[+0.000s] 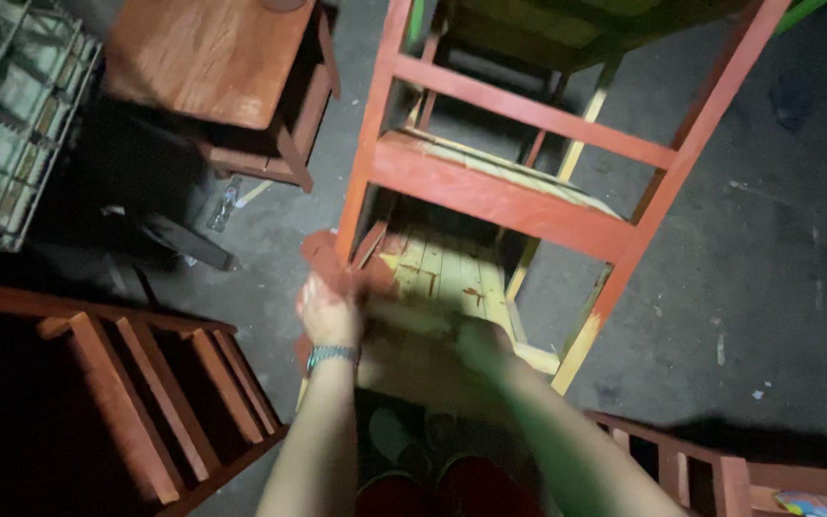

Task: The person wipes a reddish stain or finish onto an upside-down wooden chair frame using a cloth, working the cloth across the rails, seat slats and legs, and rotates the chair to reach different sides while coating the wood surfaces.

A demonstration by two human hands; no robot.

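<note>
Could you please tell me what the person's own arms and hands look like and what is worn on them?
Both forearms are bare, with no sleeves or gloves in view. The left hand has a metal-link wristwatch at the wrist. The right hand is blurred; nothing worn on it can be made out.

A dark concrete floor (758, 287) carries a red-framed wooden chair (509, 191) at centre, a small table (212, 67) at eleven o'clock and a plastic bottle (224, 206) beside it.

Red-painted wooden chair (490, 191), bare yellowish seat slats; rough grey concrete floor (768, 287).
</note>
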